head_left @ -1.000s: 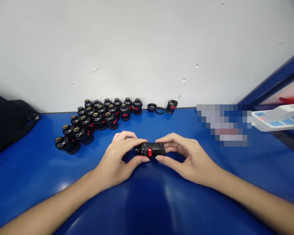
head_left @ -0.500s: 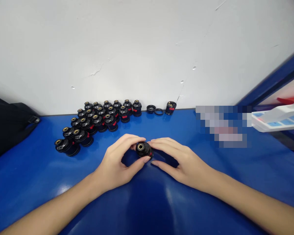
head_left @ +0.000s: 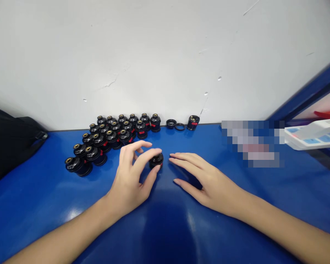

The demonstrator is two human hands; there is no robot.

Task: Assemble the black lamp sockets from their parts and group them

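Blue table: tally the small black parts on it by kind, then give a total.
clustered sockets: 18
black socket in the left hand: 1
loose rings: 2
lone part with red by the wall: 1
Total: 22

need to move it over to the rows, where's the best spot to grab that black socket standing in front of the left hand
Take the black socket around its wide lower body, probably from above with fingers on opposite sides. It stands upright on the blue table, narrow neck up, so the round sides are free. The left hand already has fingertips on it; the right hand lies open beside it, apart.
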